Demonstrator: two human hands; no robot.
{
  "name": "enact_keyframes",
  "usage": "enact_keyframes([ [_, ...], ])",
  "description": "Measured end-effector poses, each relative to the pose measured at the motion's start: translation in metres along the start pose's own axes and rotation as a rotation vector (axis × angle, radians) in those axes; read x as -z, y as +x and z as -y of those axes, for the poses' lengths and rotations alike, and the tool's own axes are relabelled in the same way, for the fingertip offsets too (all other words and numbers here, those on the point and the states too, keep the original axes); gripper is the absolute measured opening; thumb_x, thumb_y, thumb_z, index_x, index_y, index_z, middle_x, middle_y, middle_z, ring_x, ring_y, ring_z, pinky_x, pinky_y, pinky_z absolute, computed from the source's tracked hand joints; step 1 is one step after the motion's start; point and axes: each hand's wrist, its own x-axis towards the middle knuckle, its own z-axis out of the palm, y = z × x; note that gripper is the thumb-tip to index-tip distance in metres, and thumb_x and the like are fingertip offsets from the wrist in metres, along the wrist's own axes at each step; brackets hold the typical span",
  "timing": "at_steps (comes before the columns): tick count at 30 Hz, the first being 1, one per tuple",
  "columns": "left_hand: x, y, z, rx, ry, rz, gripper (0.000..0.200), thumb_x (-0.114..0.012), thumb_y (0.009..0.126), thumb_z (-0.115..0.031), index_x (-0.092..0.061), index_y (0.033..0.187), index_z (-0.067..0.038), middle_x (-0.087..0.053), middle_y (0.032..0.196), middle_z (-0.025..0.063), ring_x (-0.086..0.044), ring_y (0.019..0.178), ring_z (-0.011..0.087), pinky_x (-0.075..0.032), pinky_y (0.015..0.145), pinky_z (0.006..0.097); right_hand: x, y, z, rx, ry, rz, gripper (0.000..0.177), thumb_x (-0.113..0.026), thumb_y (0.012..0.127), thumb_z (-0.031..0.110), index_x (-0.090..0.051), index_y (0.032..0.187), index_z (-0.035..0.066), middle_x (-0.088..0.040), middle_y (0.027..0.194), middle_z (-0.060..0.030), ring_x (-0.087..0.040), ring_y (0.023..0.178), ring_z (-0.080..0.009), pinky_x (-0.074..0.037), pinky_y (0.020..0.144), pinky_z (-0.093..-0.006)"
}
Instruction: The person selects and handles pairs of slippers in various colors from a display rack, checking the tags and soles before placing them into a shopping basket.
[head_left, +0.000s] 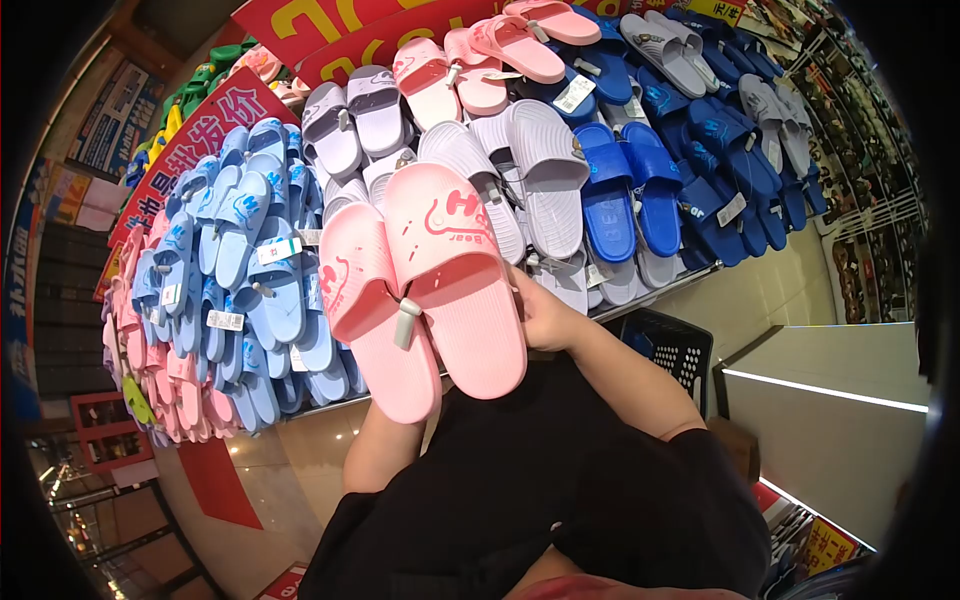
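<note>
A pair of pink slide slippers (455,315) is held up in front of me, soles away and straps at the top. Red bear lettering marks the straps, and a grey security tag (405,323) joins the two. My right hand (545,318) grips the right slipper's outer edge, its fingers partly hidden behind it. My left forearm (385,450) runs up behind the left slipper, which hides that hand and its fingers. Just beyond the pair lie grey slides (548,175) and blue slides (607,190) on the display.
Light blue slides (240,215) hang in stacked rows at left, with pink ones below. Red price signs (205,150) stand behind the display. A dark plastic basket (680,350) and a pale counter (820,390) are at right. Tiled floor (290,470) shows below.
</note>
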Motion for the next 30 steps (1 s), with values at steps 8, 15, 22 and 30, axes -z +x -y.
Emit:
enact_keyframes([
  [8, -0.004, 0.007, 0.014, 0.174, -0.428, 0.069, 0.032, -0.047, 0.099, -0.022, -0.051, 0.119, 0.003, -0.058, 0.109, 0.0156, -0.057, 0.097, 0.0259, -0.048, 0.082, 0.0362, 0.0, -0.011, 0.004, -0.439, 0.057, 0.106, 0.029, -0.058, 0.094, 0.016, -0.06, 0.119, 0.001, -0.065, 0.083, -0.0029, -0.059, 0.067, -0.0089, -0.05, 0.059, -0.0259],
  [15, 0.019, 0.001, 0.031, 0.369, -1.223, 0.189, 0.035, -0.047, 0.099, -0.025, -0.05, 0.121, 0.002, -0.057, 0.112, 0.0158, -0.056, 0.1, 0.0265, -0.047, 0.084, 0.0372, 0.016, -0.017, -0.002, -0.605, 0.117, 0.304, 0.022, -0.055, 0.096, 0.017, -0.066, 0.104, 0.0, -0.056, 0.068, -0.0005, -0.053, 0.059, -0.0088, -0.046, 0.057, -0.0252],
  [22, 0.023, -0.005, 0.046, 0.438, -1.303, 0.047, 0.039, -0.046, 0.098, -0.027, -0.048, 0.123, 0.002, -0.056, 0.114, 0.016, -0.056, 0.102, 0.0271, -0.047, 0.086, 0.0382, -0.018, -0.019, -0.011, -0.199, -0.473, 0.544, 0.015, -0.073, 0.083, 0.024, -0.07, 0.092, 0.012, -0.059, 0.111, -0.0098, -0.045, 0.119, -0.024, -0.034, 0.105, -0.037],
  [30, 0.04, -0.01, 0.053, 0.4, -1.285, -0.04, 0.042, -0.045, 0.098, -0.03, -0.047, 0.126, 0.001, -0.055, 0.117, 0.0162, -0.055, 0.105, 0.0278, -0.046, 0.088, 0.0393, -0.035, -0.014, 0.005, -0.224, 0.297, 0.445, 0.017, -0.06, 0.09, 0.002, -0.044, 0.09, 0.007, -0.057, 0.102, -0.0094, -0.064, 0.104, -0.028, -0.048, 0.098, -0.0467],
])
